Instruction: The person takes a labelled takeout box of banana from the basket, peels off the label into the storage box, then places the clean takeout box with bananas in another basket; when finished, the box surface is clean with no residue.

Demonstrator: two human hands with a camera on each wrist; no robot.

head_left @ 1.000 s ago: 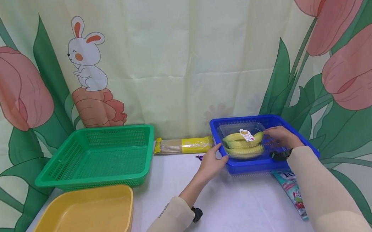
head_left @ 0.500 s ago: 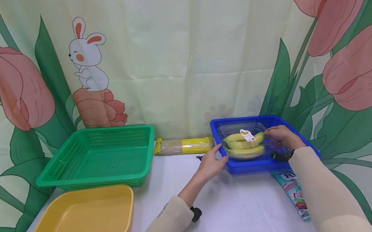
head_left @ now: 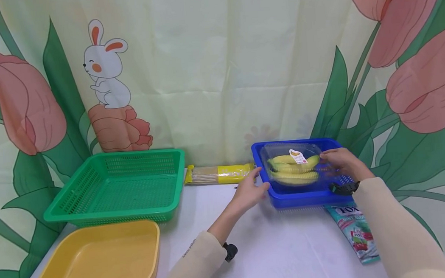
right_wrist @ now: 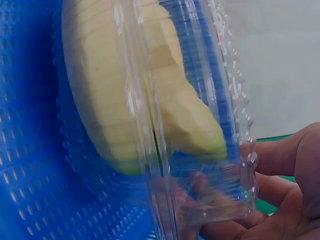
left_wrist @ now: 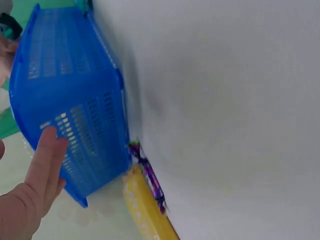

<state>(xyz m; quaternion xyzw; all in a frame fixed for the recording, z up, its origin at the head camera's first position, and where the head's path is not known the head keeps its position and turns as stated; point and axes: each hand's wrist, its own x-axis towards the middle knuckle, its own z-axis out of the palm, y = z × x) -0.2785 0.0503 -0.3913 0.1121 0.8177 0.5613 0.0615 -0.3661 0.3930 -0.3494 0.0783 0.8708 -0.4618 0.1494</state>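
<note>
A clear plastic box of bananas point(head_left: 294, 168) with a white label is above the blue basket point(head_left: 306, 198), tilted. My right hand point(head_left: 344, 163) pinches the box's right end; in the right wrist view, fingers point(right_wrist: 280, 155) show at its edge and others blur through the plastic. At the basket's left wall, my left hand point(head_left: 247, 192) has its thumb and fingers spread and holds nothing. The left wrist view has its straight fingers point(left_wrist: 45, 165) beside the slotted wall. Close to it lie a purple-wrapped candy point(left_wrist: 151, 182) and a yellow packet of thin sticks point(head_left: 221, 174).
To the left stand a green basket point(head_left: 135, 212) and, nearer, a yellow tub point(head_left: 100, 265). A teal candy bag point(head_left: 354, 233) lies in front of the blue basket, partly behind the right sleeve. A printed curtain point(head_left: 203, 72) hangs behind the table.
My right hand has raised the banana box slightly and moved it a little right. My left hand has let go of the blue basket's rim and drawn slightly back to the left.
</note>
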